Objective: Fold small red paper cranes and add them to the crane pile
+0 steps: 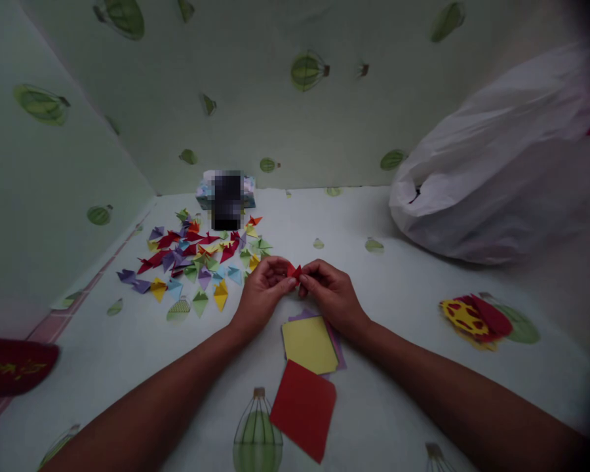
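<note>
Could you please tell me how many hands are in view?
2: the left hand and the right hand, one on each side of the red folded paper. No others show.

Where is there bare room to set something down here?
Between the right forearm and the white bag, left of the red-and-yellow cutouts; also between the left forearm and the folded paper pieces. It's crowded among those pieces and at the paper sheets between the forearms.
</note>
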`<action>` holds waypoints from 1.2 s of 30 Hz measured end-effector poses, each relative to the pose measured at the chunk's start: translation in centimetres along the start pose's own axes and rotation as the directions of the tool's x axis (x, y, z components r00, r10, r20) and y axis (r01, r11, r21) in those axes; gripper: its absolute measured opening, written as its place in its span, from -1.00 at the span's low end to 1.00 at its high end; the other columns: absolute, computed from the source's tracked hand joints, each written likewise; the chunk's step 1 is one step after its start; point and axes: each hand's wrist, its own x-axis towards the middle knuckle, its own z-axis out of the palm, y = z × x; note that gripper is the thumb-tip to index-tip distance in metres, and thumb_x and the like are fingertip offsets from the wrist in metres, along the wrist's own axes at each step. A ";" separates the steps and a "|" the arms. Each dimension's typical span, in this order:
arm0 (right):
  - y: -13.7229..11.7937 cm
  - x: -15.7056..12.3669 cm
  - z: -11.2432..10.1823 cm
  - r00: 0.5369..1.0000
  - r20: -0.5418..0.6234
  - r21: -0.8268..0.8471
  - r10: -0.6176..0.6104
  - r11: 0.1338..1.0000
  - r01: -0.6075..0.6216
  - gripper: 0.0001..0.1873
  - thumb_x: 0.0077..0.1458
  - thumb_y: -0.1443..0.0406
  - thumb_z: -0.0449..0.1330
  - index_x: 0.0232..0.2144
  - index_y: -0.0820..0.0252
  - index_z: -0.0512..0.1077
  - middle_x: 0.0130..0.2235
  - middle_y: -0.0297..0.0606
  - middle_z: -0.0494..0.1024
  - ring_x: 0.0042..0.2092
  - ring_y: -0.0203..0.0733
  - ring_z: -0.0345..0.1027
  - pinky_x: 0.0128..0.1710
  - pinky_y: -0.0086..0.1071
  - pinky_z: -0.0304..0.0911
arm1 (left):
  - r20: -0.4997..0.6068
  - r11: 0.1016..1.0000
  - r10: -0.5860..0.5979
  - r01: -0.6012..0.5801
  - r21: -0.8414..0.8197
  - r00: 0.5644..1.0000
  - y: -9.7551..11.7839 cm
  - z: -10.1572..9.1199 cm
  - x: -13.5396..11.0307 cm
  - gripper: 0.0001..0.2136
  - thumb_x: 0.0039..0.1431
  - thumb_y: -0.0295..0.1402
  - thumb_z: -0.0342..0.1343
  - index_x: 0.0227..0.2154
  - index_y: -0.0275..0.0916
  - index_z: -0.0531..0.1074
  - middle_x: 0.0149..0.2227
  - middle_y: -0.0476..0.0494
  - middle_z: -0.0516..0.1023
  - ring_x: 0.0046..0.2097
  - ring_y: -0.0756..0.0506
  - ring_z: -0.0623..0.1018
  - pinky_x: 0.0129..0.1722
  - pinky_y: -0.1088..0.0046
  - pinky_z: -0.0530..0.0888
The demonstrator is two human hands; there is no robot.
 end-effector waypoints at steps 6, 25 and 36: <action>0.0 0.1 0.2 1.000 0.005 0.043 0.029 0.999 -0.029 -0.88 0.09 0.24 0.25 -0.34 0.13 0.39 -0.45 -0.39 0.44 -0.45 -0.30 0.33 -0.41 -0.36 0.27 | -0.021 0.994 -0.003 0.005 0.109 1.000 0.0 -0.1 -0.1 -0.86 -0.01 -0.34 0.31 -0.41 -0.25 0.48 -0.40 -0.04 0.53 -0.34 -0.03 0.51 -0.29 0.43 0.44; -0.3 -0.2 0.1 0.986 0.094 0.031 0.141 0.989 -0.144 -0.77 0.14 0.16 0.22 -0.45 0.17 0.37 -0.56 -0.40 0.43 -0.52 -0.32 0.28 -0.46 -0.40 0.18 | -0.006 0.998 -0.002 0.003 0.061 1.000 0.2 -0.1 -0.4 -0.71 0.07 -0.36 0.27 -0.17 -0.19 0.34 -0.46 0.05 0.51 -0.37 -0.01 0.52 -0.29 0.47 0.43; -0.2 -0.1 0.1 0.990 0.091 0.107 0.111 0.987 -0.120 -0.75 0.20 0.16 0.17 -0.45 0.19 0.36 -0.47 -0.37 0.45 -0.53 -0.35 0.31 -0.48 -0.40 0.21 | -0.027 0.997 0.009 -0.006 0.081 1.000 0.3 0.0 -0.3 -0.74 0.06 -0.37 0.26 -0.21 -0.20 0.34 -0.41 0.02 0.52 -0.35 -0.01 0.54 -0.28 0.47 0.44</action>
